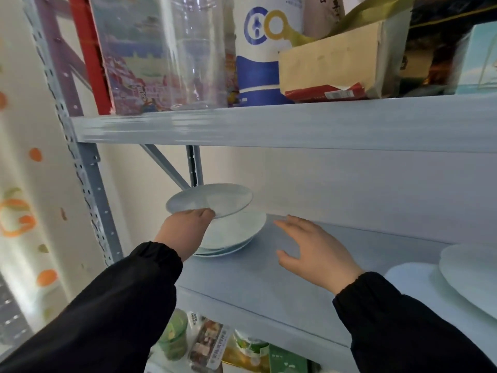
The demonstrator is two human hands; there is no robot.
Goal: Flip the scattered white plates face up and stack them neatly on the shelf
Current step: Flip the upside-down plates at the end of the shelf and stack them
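Observation:
My left hand (185, 230) grips the near rim of a white plate (212, 200) and holds it level, face up, just above a stack of white plates (236, 235) at the left end of the grey middle shelf (269, 281). My right hand (314, 249) hovers over the bare shelf to the right of the stack, fingers spread and holding nothing. Two more white plates (473, 273) lie at the shelf's right edge, one overlapping the other (408, 275).
The upper shelf (269, 125) hangs low over the plates and carries a clear plastic jar (188, 49), a blue-and-white canister (261, 57) and boxes. A grey upright post (88, 179) and a brace stand left of the stack. Packaged goods fill the shelf below (204, 343).

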